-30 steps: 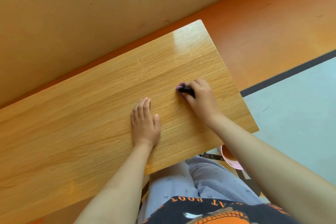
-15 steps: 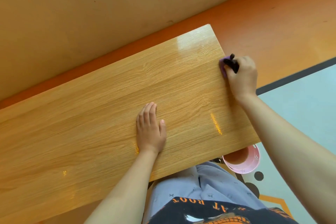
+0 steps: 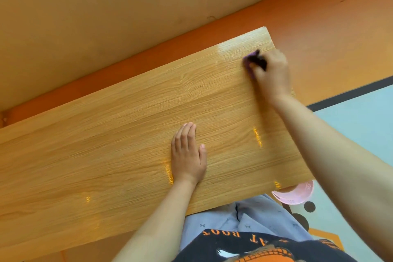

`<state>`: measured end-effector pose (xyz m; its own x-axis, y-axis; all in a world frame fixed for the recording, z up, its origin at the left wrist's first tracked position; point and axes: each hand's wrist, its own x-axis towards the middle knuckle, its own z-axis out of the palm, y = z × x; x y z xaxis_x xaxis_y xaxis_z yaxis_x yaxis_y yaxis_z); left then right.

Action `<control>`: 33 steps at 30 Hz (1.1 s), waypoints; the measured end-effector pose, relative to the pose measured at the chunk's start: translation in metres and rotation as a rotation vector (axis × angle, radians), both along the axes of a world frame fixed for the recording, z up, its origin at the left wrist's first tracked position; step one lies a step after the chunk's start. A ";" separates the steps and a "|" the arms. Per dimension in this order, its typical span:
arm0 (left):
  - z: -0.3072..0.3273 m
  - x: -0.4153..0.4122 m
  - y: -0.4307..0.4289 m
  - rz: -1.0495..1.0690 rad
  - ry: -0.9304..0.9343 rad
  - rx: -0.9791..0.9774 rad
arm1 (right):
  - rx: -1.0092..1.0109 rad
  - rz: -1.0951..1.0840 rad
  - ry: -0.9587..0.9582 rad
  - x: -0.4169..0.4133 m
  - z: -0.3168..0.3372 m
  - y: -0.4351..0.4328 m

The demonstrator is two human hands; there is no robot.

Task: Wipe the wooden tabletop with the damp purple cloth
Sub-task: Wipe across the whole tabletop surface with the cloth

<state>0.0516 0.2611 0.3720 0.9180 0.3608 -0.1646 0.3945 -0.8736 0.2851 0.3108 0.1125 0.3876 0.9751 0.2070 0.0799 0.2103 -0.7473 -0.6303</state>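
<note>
The wooden tabletop [image 3: 119, 138] runs across the view from lower left to upper right. My right hand [image 3: 272, 71] grips the bunched purple cloth [image 3: 251, 61] and holds it down on the table near the far right corner. Only a small purple and dark part of the cloth shows beyond my fingers. My left hand [image 3: 188, 154] rests flat on the wood near the middle of the front edge, fingers straight and together. The surface near the far right corner shines.
A tan wall [image 3: 106, 17] and an orange floor strip [image 3: 319, 17] lie beyond the table's far edge. A pink bowl [image 3: 294, 195] sits on the floor under the near right corner. My legs are under the front edge.
My right hand swept the cloth from the middle right of the table out to the right edge, then to the far right corner. My left hand stayed flat in place.
</note>
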 end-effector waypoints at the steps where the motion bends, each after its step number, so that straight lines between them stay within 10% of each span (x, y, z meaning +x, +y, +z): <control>1: 0.000 0.000 0.000 -0.002 0.002 0.000 | -0.024 -0.077 -0.006 0.011 0.000 -0.014; 16: 0.002 0.001 0.000 -0.011 -0.003 -0.003 | 0.037 0.212 0.021 -0.010 0.002 0.086; 27: 0.002 0.001 0.001 -0.012 0.001 -0.017 | -0.117 -0.259 0.031 0.076 -0.007 -0.015; 33: 0.002 0.001 0.001 -0.012 -0.005 -0.016 | -0.072 -0.137 -0.048 0.058 -0.003 0.021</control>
<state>0.0529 0.2621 0.3737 0.9232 0.3466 -0.1660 0.3822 -0.8736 0.3013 0.3686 0.1335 0.3842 0.9900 0.0794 0.1169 0.1321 -0.8137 -0.5660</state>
